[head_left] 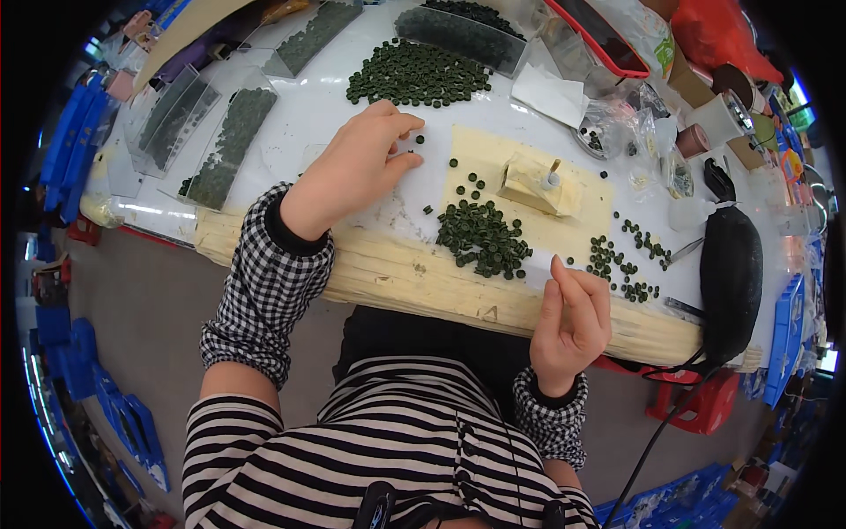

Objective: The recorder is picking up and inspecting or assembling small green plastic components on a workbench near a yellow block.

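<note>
Dark-green, disc-shaped pieces (480,238) lie heaped beside a pin-topped cream block (533,187); left hand (352,163) parted, right hand (573,322) curled, contents indeterminable.

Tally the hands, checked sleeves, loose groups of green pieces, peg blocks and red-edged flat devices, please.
Hands (left hand, right hand): 2
Checked sleeves: 2
Green groups (back heap, front heap, right-hand scatter): 3
Peg block: 1
Red-edged flat device: 1
Total: 9
</note>
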